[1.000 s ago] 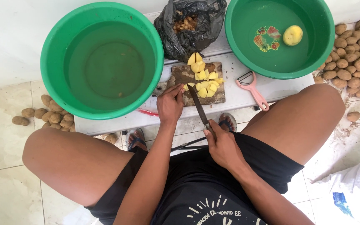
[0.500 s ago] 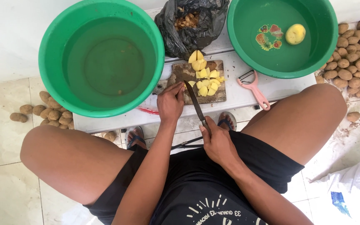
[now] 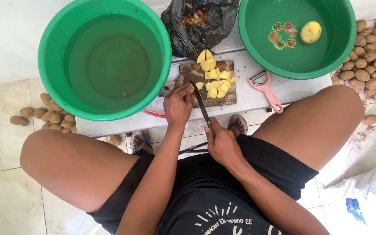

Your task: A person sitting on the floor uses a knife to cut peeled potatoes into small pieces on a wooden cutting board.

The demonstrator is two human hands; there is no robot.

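Observation:
My right hand (image 3: 223, 146) grips the handle of a dark knife (image 3: 200, 102); its blade points up onto a brown cutting board (image 3: 188, 76). My left hand (image 3: 178, 105) rests at the board's near edge with its fingers touching the blade near the tip. Several yellow potato chunks (image 3: 214, 80) lie on the board's right half.
A big green basin (image 3: 48, 65) of water stands left of the board. A second green basin (image 3: 257, 52) at right holds a peeled potato (image 3: 310, 31). A black bag (image 3: 183, 35) of peels, a pink peeler (image 3: 267, 90) and heaps of unpeeled potatoes (image 3: 373, 61) surround the low white table (image 3: 297, 87).
Both hands and the knife hold nearly the same pose; the view has shifted slightly. My left fingers have closed in on the blade.

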